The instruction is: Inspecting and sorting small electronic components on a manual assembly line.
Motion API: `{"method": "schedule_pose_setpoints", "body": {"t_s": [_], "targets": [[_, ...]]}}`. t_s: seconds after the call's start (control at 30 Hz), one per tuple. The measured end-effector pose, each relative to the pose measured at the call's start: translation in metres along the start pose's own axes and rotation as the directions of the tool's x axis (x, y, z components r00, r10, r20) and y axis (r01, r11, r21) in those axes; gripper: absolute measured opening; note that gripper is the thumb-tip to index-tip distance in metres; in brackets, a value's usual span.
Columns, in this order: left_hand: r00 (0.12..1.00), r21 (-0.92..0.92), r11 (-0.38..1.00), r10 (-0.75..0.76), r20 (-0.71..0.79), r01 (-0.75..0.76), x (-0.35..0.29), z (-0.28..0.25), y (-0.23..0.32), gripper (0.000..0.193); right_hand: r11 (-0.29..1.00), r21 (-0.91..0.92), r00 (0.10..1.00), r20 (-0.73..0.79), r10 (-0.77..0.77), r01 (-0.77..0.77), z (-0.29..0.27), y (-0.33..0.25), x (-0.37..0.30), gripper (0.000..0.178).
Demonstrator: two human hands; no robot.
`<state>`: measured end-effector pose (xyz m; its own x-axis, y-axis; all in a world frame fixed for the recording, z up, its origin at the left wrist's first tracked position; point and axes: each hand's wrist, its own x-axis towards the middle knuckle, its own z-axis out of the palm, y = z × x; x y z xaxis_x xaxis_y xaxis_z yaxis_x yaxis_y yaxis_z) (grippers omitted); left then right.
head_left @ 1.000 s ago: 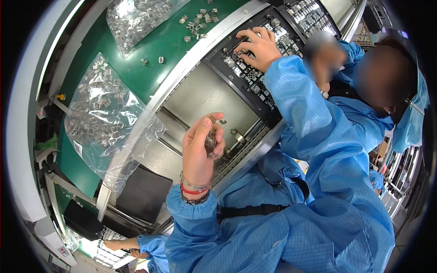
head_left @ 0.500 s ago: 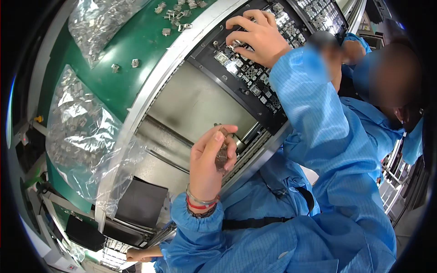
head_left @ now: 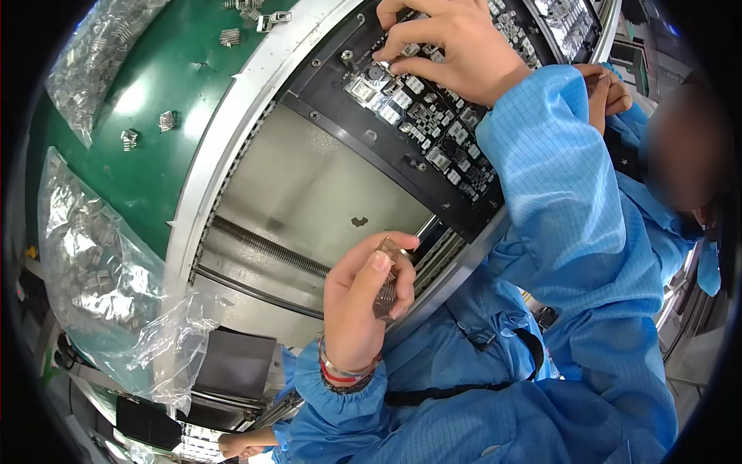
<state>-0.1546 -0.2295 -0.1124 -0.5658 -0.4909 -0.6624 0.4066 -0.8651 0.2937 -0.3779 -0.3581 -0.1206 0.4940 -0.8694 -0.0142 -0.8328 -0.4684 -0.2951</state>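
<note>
My left hand [head_left: 357,298] is curled round several small metal connectors [head_left: 388,290] with comb-like pins, held over the open gap of the conveyor. My right hand [head_left: 464,54] reaches over a circuit board [head_left: 433,124] crowded with small components, set in a black carrier tray [head_left: 348,127]. Its thumb and index finger are pinched close together at the board's left corner, beside a silver rectangular part [head_left: 361,90]. Whatever lies between those fingertips is too small to make out.
A metal conveyor rail [head_left: 202,166] runs between me and a green bench top [head_left: 154,85]. Loose connectors [head_left: 229,38] and clear plastic bags of them [head_left: 100,263] lie there. Another populated board [head_left: 564,27] sits to the right, where a co-worker's hands [head_left: 607,97] are visible.
The view has shifted, so the bench and bags appear further left and lower. My right hand has brought thumb and index finger together at the board's corner. The left still holds the connectors.
</note>
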Motion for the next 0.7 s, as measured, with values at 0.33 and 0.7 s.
{"method": "schedule_pose_setpoints", "body": {"t_s": [0.33,0.7], "targets": [[0.998,0.050,0.997,0.056,-0.008,-0.056,0.007,0.000,0.008,0.040,0.981,0.132,0.982,-0.110,0.156,-0.141,-0.018,-0.021,-0.012,0.029],[0.986,-0.005,1.000,0.018,0.168,-0.017,0.020,0.026,0.002,0.037,0.602,0.756,0.964,0.162,0.211,-0.259,-0.035,-0.087,-0.077,0.037]]}}
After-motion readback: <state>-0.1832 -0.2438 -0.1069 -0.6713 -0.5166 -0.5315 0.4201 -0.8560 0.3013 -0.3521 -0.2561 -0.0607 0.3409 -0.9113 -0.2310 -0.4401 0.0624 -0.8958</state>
